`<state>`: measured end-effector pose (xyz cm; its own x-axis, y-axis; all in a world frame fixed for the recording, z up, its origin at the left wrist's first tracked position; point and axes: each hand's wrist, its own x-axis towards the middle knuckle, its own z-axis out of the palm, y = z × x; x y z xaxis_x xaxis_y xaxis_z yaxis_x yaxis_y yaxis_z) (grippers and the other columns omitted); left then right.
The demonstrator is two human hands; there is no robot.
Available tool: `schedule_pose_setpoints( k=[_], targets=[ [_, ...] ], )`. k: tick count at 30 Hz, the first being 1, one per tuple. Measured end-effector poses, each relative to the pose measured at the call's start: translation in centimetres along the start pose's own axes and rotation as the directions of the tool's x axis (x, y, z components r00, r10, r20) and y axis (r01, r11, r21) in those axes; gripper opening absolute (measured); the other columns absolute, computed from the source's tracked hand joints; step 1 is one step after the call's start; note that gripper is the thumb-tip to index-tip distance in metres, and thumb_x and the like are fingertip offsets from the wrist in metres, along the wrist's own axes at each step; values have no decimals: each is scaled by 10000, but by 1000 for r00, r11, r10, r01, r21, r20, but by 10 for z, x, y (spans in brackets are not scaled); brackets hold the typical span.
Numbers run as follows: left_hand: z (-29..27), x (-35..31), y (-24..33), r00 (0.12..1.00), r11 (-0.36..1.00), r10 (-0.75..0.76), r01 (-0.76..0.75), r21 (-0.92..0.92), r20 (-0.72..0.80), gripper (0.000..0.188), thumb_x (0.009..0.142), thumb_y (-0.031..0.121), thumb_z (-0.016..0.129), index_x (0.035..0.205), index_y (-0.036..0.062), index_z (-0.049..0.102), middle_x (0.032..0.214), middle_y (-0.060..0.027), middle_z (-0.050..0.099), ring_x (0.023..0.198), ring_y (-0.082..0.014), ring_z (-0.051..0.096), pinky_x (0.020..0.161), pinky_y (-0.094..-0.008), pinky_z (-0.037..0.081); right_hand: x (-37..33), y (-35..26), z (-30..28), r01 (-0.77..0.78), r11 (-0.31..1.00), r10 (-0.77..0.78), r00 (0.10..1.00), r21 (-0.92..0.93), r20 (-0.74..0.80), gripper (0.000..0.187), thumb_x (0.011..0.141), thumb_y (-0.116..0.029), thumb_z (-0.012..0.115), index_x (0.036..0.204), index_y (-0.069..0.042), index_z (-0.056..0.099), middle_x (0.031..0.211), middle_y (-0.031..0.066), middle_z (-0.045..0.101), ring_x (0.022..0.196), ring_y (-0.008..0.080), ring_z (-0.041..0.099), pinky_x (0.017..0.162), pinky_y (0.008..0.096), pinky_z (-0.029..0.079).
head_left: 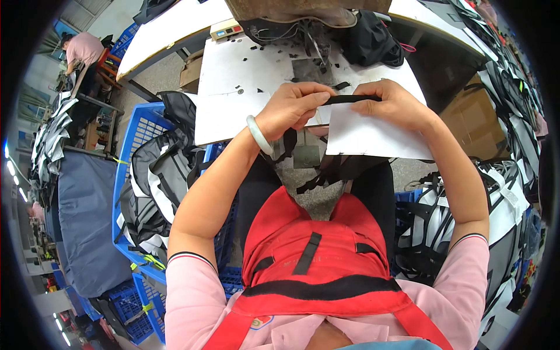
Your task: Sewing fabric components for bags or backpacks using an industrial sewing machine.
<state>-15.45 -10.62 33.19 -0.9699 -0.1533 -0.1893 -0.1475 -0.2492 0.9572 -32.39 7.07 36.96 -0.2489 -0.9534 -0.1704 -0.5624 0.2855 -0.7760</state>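
At nine o'clock a blue plastic crate point(135, 131) holds grey-and-black fabric pieces point(157, 175); the left hand point(290, 109), a pale green bangle point(258, 135) on its wrist, pinches one end of a narrow black webbing strap point(350, 98). At one o'clock the right hand point(392, 104) pinches the other end, stretching it taut over the white worktable point(233, 87); a red fabric apron point(318, 256) lies at six o'clock.

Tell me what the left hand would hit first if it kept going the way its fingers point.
The left hand points right along the black strap, so it would likely meet the right hand pinching the strap's other end; depth looks about equal.
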Motion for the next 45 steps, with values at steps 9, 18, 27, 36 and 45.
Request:
schedule_pose_setpoints(
  k=[9, 18, 27, 36, 45],
  targets=[
    [-19, 23, 6, 1000, 989, -13, 17, -149, 26, 196, 963, 216, 589, 915, 28, 563, 581, 76, 351, 473, -27, 268, 436, -202, 212, 23, 8, -14, -60, 994, 60, 998, 93, 5, 358, 879, -299, 663, 1058, 11, 660, 853, 59, 657, 754, 103, 571, 712, 260, 464],
    [-21, 42, 5, 1000, 969, 9, -14, -248, -21, 203, 978, 217, 559, 920, 24, 535, 608, 60, 381, 482, -20, 280, 435, -175, 240, 39, 14, -16, -77, 989, 93, 988, 126, -124, 512, 886, -316, 673, 1198, 80, 582, 982, 76, 666, 824, 78, 592, 749, 222, 482],
    [-25, 40, 5, 998, 964, 16, -30, -266, -54, 189, 972, 204, 565, 907, 27, 550, 610, 62, 385, 489, -23, 291, 436, -186, 235, 41, 7, -19, -39, 995, 44, 998, 96, -46, 473, 892, -317, 664, 1164, 65, 603, 965, 63, 662, 809, 71, 586, 738, 220, 478],
    [-24, 43, 11, 988, 965, 69, -102, -242, -140, 176, 978, 197, 548, 939, 26, 525, 655, 37, 384, 528, -40, 294, 464, -192, 263, 51, 18, -22, -18, 992, 40, 984, 128, -171, 436, 904, -301, 661, 1159, 48, 605, 954, 40, 654, 825, 65, 575, 741, 225, 476],
    [-5, -8, -36, 997, 943, 49, -68, 325, 66, 227, 940, 242, 569, 829, 44, 582, 691, -17, 570, 609, -84, 489, 611, -240, 382, -17, 22, -17, -12, 989, 12, 1000, -150, 0, 453, 798, -335, 692, 1072, 25, 661, 868, 140, 680, 784, 159, 604, 737, 328, 486]
  ],
)
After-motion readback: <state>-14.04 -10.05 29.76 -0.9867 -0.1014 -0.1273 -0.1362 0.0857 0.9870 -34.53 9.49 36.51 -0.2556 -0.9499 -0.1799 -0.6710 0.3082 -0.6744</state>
